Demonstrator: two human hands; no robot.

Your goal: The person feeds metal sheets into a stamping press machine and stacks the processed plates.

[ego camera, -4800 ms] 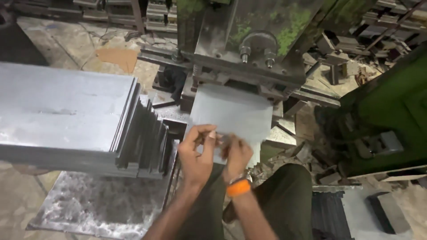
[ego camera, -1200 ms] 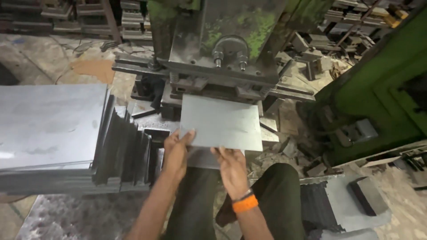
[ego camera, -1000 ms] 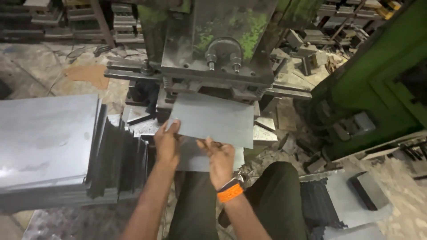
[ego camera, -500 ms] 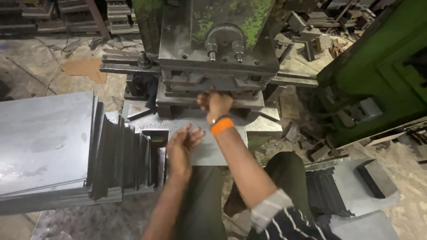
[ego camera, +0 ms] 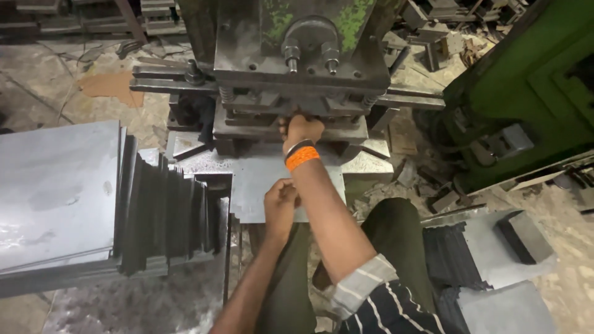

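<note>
Right hand [ego camera: 301,128] now reaching under press ram [ego camera: 300,59], grip unclear; left hand [ego camera: 281,201] closed on metal sheet [ego camera: 272,185] near edge. Risk: ram drops, crushes fingers; sheet edge cuts.

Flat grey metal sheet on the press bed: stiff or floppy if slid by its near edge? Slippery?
The sheet probably stays stiff: it lies flat, with straight edges and no sag where its near edge overhangs. Its smooth, dull sheen suggests it slides easily on the press bed. The left hand rests on the near edge, the right hand reaches under the die; the thin edges may be sharp.
</note>
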